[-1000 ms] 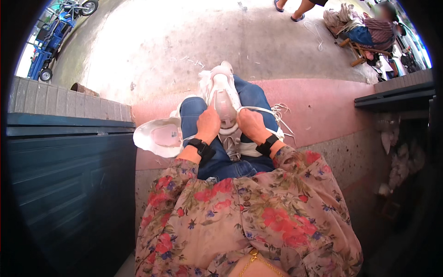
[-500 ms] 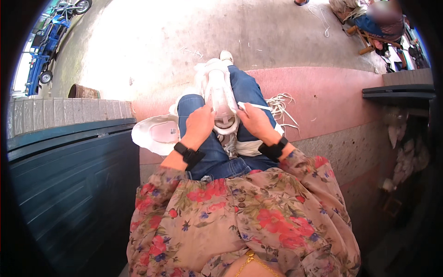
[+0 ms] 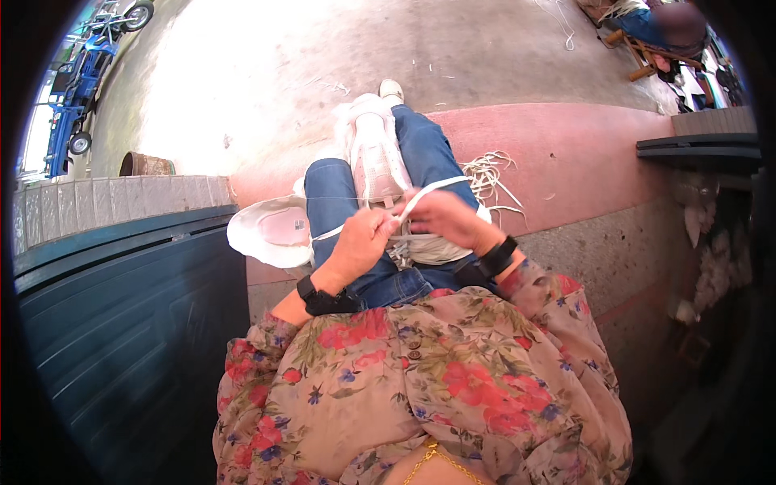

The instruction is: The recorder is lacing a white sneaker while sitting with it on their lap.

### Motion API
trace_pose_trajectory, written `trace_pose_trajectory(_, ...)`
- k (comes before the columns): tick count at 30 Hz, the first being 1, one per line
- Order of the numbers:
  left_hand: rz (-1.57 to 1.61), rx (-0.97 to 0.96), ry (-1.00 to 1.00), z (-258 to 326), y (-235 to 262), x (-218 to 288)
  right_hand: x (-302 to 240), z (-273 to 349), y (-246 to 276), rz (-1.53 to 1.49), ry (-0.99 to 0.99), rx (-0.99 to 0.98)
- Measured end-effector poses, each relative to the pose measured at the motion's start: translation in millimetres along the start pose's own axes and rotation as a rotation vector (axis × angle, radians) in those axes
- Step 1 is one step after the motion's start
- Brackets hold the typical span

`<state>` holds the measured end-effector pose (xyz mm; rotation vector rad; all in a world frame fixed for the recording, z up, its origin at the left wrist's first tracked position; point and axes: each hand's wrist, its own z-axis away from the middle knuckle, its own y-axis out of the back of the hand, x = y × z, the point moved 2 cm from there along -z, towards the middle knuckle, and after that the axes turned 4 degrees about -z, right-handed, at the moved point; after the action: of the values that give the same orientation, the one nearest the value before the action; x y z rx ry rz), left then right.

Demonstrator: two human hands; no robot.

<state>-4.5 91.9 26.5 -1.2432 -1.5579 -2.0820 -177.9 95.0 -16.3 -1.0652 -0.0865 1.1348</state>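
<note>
1. Since half a second before, the two hands had drawn together over the near end of the shoe, and the right hand had pulled a white lace out taut across it; the view had also tipped slightly, so the knees sat lower in the picture.
2. Nearest lay the person's floral blouse (image 3: 420,380), with both forearms rising from it, each wearing a black wristband.
3. The left hand (image 3: 360,242) sat over the left thigh, its fingers clenched on a thin run of the white lace (image 3: 424,194), which trailed off to the left.
4. The right hand (image 3: 440,222) was just beside it, almost touching, fingers pinched on the same lace where it rose as a flat band toward the right.
5. The white shoe (image 3: 376,158) rested lengthwise on the lap between the blue-jeaned thighs (image 3: 428,149), toe pointing away, its near end under the hands.
6. Left of the left knee a second white shoe (image 3: 271,230) lay on the pink ledge (image 3: 582,158), opening upward.
7. Right of the knees a loose heap of white laces (image 3: 489,174) lay on that ledge.
8. A dark green panel (image 3: 121,323) filled the near left.
9. Farther off spread the bright concrete floor (image 3: 267,73), with a blue vehicle (image 3: 73,89) at far left and a wooden chair (image 3: 647,52) at far right.
</note>
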Motion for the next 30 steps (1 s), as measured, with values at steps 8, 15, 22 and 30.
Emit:
trace_pose_trajectory(8,0.282,-0.392,0.248,18,-12,6,-137,49,6,-0.346,0.633,0.130)
trace_pose_trajectory(15,0.373,-0.145,0.180,-9,-9,10,-102,49,10,0.777,0.518,0.662)
trace_pose_trajectory(22,0.150,-0.276,-0.068,-5,-19,22,-13,2,-13,0.110,0.067,0.130)
trace_pose_trajectory(30,0.337,-0.294,0.188,-11,-14,21,-80,17,-8,-0.236,0.371,0.128)
